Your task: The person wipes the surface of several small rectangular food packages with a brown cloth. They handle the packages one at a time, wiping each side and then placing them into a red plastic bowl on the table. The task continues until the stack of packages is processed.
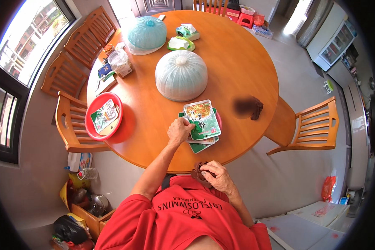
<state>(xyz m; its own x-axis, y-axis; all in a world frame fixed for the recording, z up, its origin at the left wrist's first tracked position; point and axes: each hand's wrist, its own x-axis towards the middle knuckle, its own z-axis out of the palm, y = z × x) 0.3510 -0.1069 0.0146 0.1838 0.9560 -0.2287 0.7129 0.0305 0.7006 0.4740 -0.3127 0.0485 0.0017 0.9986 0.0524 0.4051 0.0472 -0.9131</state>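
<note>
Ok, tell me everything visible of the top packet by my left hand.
The top packet is flat, roughly rectangular with rounded corners, and looks like glossy plastic: green, pale-edged, with a food picture and dark lettering. It lies face up, slightly turned, atop other packets on the table; your left hand touches its left edge.

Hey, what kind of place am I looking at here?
It looks like a dining area, probably in a home: there's a big round wooden table, slatted wooden chairs around it, and two domed mesh covers, likely for food, on top.
</note>
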